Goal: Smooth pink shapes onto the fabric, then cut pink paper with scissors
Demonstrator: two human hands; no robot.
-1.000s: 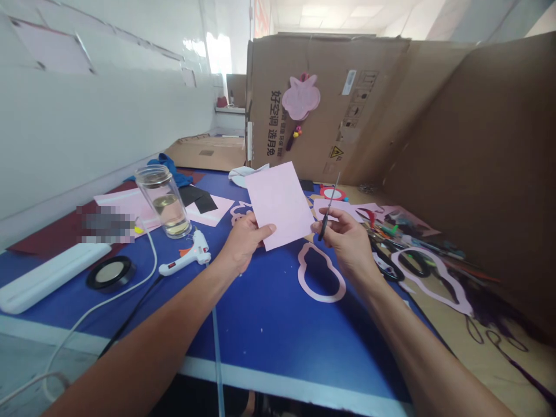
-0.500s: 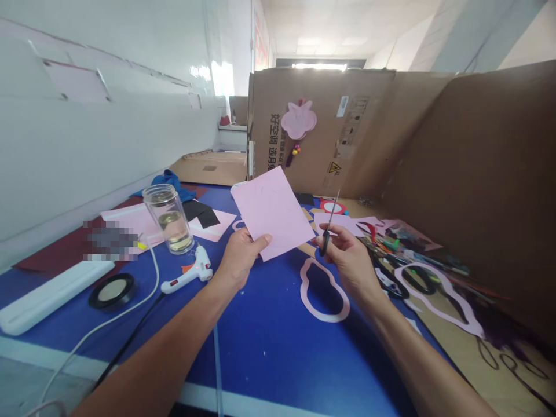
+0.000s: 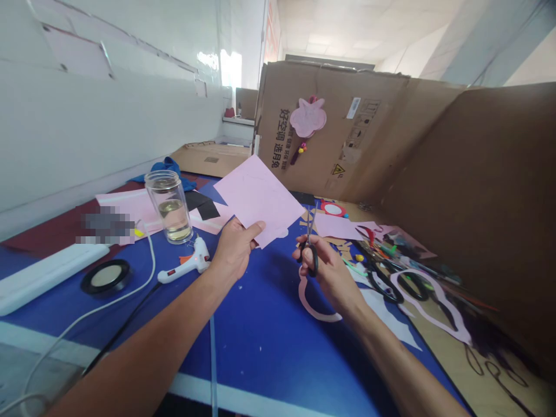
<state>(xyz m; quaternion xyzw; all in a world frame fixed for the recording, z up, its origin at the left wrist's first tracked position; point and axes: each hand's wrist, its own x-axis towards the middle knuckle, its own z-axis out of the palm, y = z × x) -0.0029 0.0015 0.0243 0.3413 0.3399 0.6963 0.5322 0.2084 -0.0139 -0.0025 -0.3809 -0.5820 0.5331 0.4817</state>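
My left hand pinches the lower edge of a pink sheet and holds it up, tilted, over the blue table. Just to its right, my right hand is closed around the black handles of a small pair of scissors. The blades point up toward the sheet's right edge. A pink gourd-shaped outline lies on the table under my right hand.
A glass jar with liquid, a white glue gun with its cord, and a round black tape roll sit to the left. Paper offcuts, more scissors and scraps crowd the right. Cardboard walls enclose the back and right.
My left hand has tilted the pink sheet further left. My right hand has dropped lower and shifted its hold on the scissors, fingers now through the handles. The camera has swung slightly.
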